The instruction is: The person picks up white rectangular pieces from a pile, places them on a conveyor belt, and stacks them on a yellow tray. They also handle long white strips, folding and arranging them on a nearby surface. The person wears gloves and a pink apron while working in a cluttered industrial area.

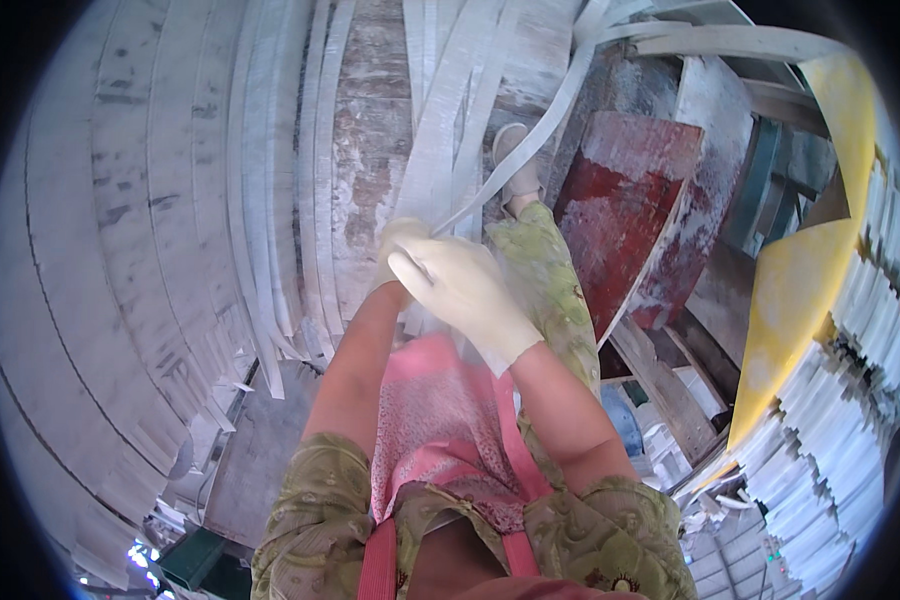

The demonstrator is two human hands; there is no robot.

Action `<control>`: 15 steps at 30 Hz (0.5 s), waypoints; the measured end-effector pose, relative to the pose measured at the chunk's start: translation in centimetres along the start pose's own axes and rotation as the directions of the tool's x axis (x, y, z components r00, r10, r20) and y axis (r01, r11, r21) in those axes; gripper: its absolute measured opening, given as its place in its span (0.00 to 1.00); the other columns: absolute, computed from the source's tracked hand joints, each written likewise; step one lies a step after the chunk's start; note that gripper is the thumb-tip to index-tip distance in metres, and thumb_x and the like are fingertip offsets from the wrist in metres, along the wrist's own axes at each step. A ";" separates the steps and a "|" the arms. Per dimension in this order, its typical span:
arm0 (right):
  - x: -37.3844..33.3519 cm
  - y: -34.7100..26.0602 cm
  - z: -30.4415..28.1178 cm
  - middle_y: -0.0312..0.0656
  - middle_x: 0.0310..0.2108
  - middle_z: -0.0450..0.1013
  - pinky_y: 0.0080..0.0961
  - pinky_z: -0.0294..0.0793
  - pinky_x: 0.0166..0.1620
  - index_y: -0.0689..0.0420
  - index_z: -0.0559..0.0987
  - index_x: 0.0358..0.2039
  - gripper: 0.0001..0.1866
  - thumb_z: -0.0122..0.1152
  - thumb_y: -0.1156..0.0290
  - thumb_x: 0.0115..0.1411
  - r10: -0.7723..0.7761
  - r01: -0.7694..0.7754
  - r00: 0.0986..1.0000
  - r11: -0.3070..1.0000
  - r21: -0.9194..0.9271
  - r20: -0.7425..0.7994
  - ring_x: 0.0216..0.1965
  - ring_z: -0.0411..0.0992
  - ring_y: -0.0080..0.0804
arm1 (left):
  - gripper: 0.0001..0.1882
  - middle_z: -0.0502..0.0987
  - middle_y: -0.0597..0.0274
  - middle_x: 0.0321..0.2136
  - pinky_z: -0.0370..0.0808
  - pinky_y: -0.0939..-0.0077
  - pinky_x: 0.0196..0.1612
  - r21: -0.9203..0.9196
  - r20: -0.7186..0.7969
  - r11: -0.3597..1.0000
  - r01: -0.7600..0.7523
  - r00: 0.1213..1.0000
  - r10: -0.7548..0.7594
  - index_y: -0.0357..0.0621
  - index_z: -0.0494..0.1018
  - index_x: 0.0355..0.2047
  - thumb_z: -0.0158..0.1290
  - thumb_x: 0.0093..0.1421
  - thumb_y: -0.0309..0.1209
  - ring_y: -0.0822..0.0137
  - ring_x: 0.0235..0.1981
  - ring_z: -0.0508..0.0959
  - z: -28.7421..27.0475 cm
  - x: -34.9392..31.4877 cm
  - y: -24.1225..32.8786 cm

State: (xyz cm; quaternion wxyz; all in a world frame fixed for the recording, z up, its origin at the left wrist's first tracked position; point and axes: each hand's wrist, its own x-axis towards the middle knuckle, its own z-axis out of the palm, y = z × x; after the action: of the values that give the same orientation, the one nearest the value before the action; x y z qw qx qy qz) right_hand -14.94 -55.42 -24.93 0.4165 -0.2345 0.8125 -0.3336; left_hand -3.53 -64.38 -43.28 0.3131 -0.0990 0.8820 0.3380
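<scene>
My left hand (pixel 398 245) and my right hand (pixel 465 285), both in cream gloves, meet in front of the pink apron (pixel 435 410). The right hand crosses over the left and partly hides it. Both look closed around long, flat whitish strips (pixel 432 165), which run away from me between the hands. A narrower curved strip (pixel 535 135) leads from the right hand up toward the far right. The material of the strips cannot be made out. Fingertips of the left hand are hidden behind the right.
Long pale strips (pixel 255 180) hang or lie at the left beside a wide, whitish layered stack (pixel 120 200). Under the strips is a worn board (pixel 365 150). To the right are a red-painted board (pixel 625 190), a yellow sheet (pixel 795 290) and stacked white sheets (pixel 820 440). My shoe (pixel 520 175) shows ahead.
</scene>
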 end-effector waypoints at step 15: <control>-0.4 9.1 2.6 0.49 0.59 0.69 0.32 0.73 0.58 0.61 0.69 0.62 0.27 0.51 0.53 0.73 0.645 -0.056 0.736 0.362 0.931 -0.207 0.56 0.71 0.41 | 0.29 0.77 0.63 0.25 0.73 0.77 0.32 -0.790 0.172 0.544 0.284 0.953 -0.248 0.38 0.75 0.45 0.46 0.71 0.56 0.72 0.24 0.77 -11.6 -21.8 5.9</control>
State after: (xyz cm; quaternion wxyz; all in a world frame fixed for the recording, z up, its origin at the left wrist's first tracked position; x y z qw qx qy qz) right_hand -13.50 -49.99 -32.61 0.2883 0.3126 0.6281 -0.6516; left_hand 5.67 -68.36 -19.94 0.2989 -0.3557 0.6004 0.6509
